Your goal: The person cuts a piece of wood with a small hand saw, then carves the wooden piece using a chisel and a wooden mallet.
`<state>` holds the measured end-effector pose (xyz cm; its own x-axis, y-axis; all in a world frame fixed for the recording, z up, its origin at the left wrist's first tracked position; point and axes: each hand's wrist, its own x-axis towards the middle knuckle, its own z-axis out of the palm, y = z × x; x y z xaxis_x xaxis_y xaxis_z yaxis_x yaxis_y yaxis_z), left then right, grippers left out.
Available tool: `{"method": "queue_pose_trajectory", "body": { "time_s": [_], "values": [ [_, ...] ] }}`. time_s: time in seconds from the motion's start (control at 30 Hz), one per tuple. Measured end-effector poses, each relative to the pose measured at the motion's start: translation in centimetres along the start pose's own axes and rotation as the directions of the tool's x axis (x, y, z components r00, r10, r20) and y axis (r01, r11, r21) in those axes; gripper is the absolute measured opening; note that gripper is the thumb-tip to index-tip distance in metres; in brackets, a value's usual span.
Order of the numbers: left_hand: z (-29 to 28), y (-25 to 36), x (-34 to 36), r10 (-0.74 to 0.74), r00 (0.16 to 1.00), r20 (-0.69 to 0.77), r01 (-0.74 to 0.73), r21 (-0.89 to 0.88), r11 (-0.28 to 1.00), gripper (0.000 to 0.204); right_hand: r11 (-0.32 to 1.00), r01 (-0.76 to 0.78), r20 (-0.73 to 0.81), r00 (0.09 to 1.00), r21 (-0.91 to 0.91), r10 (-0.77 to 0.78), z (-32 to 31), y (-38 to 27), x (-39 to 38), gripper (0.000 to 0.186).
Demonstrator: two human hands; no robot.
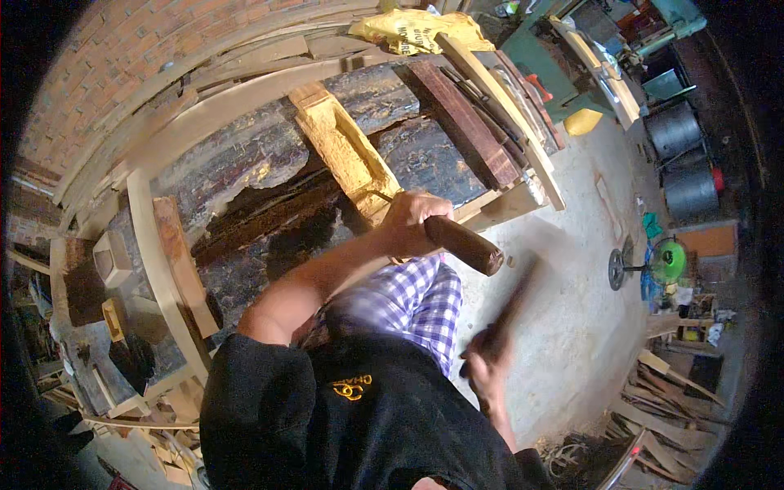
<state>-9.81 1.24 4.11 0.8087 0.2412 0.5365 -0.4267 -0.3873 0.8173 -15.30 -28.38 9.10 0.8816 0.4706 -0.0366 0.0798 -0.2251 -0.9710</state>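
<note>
Chiselling is the step we judge to be in hand. Our left hand (pixel 406 219) is clenched around the dark round handle of a chisel (pixel 461 243), and the thin shank runs from our fist up and left to the pale block of wood (pixel 347 151), where its tip seems to meet the near end of the block; the exact contact is too small for us to tell. The block lies on a surface (pixel 245 155) of dark, rough old timbers, its long hollow already cut and facing up, and a reddish-brown plank (pixel 465 122) lies just to the right of the block. Our right hand (pixel 487 365) is well below and to the right of the block, over the concrete floor (pixel 572 310), gripping a mallet (pixel 510 306); it is blurred, so we take it to be mid-swing, though we cannot tell which way it travels.

The next move, as we read it, calls for the mallet to land square on the butt of the handle, which juts out to the right of our left fist. We would keep that fist firm and the tool in line with the hollow, so the edge bites along the grain rather than skidding off the near end of the block.
</note>
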Motion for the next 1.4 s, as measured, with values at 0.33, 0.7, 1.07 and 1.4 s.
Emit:
{"method": "queue_pose_trajectory", "body": {
  "time_s": [0.33, 0.7, 1.07, 1.4],
  "values": [
    [0.0, -0.2, 0.2, 0.047, 0.997, -0.063, -0.044, 0.049, 0.998, 0.018, 0.885, 0.459, -0.069, 0.883, -0.076, -0.464, -0.7, -2.7, 0.3, 0.059],
    [-0.4, 1.8, -0.9, 0.125, 0.992, 0.033, -0.127, 0.083, 0.988, 0.016, 0.988, 0.03, -0.067, 0.998, 0.153, -0.02, -0.3, -1.1, -1.1, 0.058],
    [-0.2, 1.2, -1.2, 0.065, 0.995, 0.071, -0.068, 0.045, 0.997, 0.017, 0.997, 0.044, -0.141, 0.989, 0.059, -0.035, 0.6, -2.1, -0.7, 0.057],
    [0.2, 1.4, -1.5, 0.117, 0.987, 0.106, -0.123, 0.059, 0.991, 0.015, 0.991, 0.111, -0.12, 0.988, 0.075, -0.102, 0.6, -2.0, -0.7, 0.061]
  ]
}}
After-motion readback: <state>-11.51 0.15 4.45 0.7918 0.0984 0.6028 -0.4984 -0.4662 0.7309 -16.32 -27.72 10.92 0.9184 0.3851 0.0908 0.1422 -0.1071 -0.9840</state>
